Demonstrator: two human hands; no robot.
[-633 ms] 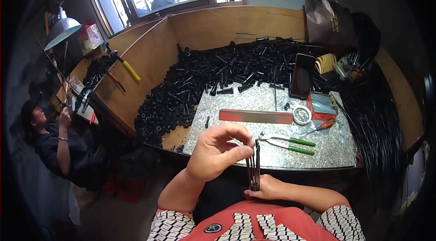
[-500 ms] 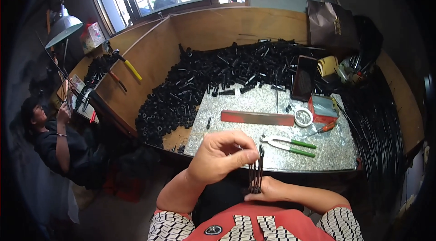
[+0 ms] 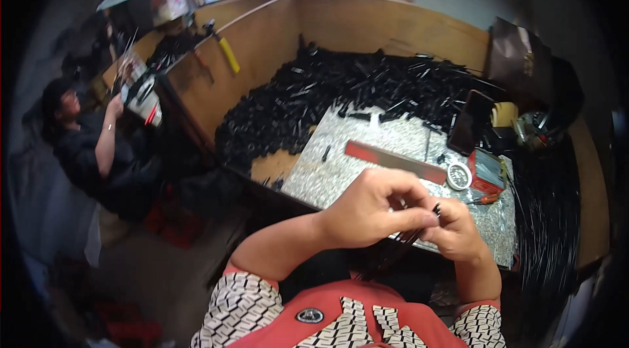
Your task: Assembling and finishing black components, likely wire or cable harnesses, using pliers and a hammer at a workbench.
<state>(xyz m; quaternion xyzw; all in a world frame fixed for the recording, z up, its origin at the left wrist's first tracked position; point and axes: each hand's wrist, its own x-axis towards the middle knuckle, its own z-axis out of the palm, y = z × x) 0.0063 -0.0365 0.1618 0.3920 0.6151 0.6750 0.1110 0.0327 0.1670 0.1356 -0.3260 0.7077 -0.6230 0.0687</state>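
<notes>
A bunch of thin dark rods (image 3: 407,237) is held between my two hands, over the near edge of a speckled stone slab (image 3: 313,176). My left hand (image 3: 377,209) is closed, thumb and fingers pinched at the upper end of the rods. Close against it, my right hand (image 3: 458,233) is also closed, gripping the rods near their black tips. The lower ends slant down to the left, blurred and dark against my lap. Beyond my hands, a long grey bar with red edges (image 3: 396,161) lies on the slab, beside a round white tin (image 3: 459,176).
A big heap of black tubular parts (image 3: 367,79) covers the back of the bench. Rightward are a red box (image 3: 485,181), a screwdriver (image 3: 486,199), a phone (image 3: 470,122) and long thin black rods (image 3: 547,210). A co-worker (image 3: 105,145) sits left, past a wooden partition (image 3: 196,86).
My view has swung to the left. My right hand has come up from the rods' lower part to meet my left at the top. The rods tilt now, and the green-handled pliers are hidden.
</notes>
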